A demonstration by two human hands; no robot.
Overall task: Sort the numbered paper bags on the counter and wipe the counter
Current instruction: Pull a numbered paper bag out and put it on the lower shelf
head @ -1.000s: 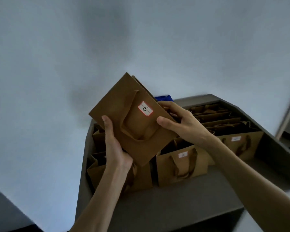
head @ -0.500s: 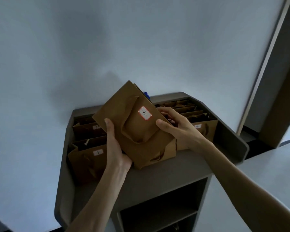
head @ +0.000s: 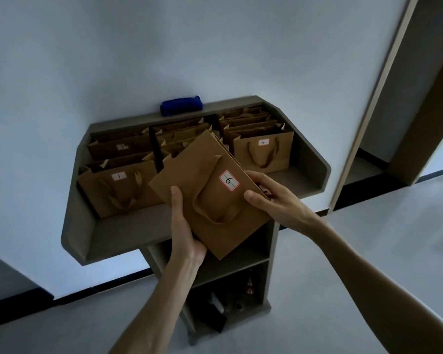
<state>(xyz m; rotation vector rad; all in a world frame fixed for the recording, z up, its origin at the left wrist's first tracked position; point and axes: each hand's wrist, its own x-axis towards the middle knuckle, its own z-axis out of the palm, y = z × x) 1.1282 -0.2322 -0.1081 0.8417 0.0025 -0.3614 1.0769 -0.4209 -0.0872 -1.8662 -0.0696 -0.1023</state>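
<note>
I hold a flat brown paper bag labelled 6 [head: 202,185] tilted above the front of the grey counter [head: 128,233]. My left hand [head: 183,231] grips its lower left edge, thumb on the face. My right hand [head: 271,200] grips its right edge. Behind it, brown paper bags stand in rows on the counter: a bag labelled 1 [head: 118,187] at the front left, a bag labelled 4 [head: 264,149] at the right, several more behind. A blue cloth [head: 180,106] lies on the counter's back rim.
The counter has raised side walls [head: 315,159] and stands against a white wall. Open shelves [head: 230,274] under it hold small dark objects. A door frame [head: 368,103] rises at the right. Pale floor lies around the stand.
The view has pulled back and down, so the whole counter and its shelves now show. Both hands still hold bag 6, which has come toward the counter's front edge.
</note>
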